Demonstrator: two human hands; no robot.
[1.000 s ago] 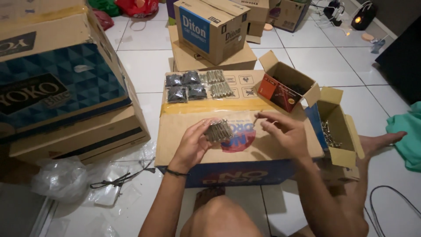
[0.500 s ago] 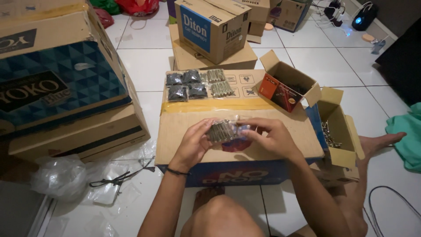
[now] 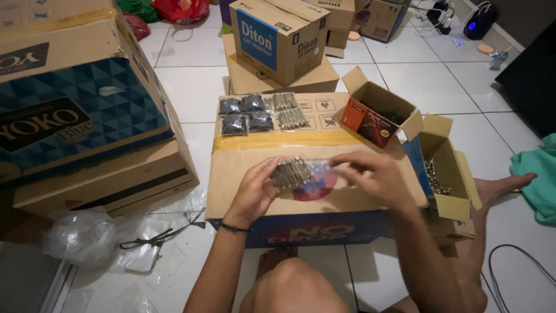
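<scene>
Our left hand grips a small clear bag of silvery bolts, fingers curled round its left end, holding it just above the big cardboard box that serves as our surface. Our right hand pinches the bag's clear open end between thumb and fingertips; the plastic there is blurred, so we cannot tell whether the mouth is sealed or loose.

We judge the packing to be well along but not finished. At the far end of the box top lie four bags of dark screws in a square, and just beside them two bags of silvery bolts, all lying flat and seemingly finished. The bag in our hands looks full and would be the third of its kind; closing it and laying it with the others appear to be what is left for this one.

To the right, an open orange carton holds dark screws, and lower down a plain open carton holds loose silvery fasteners, so stock remains.

Stacked boxes crowd the left, more cartons stand beyond, and crumpled plastic bags lie on the tiled floor. Nothing stands between our hands and the finished bags; our bare knee sits below the box.
</scene>
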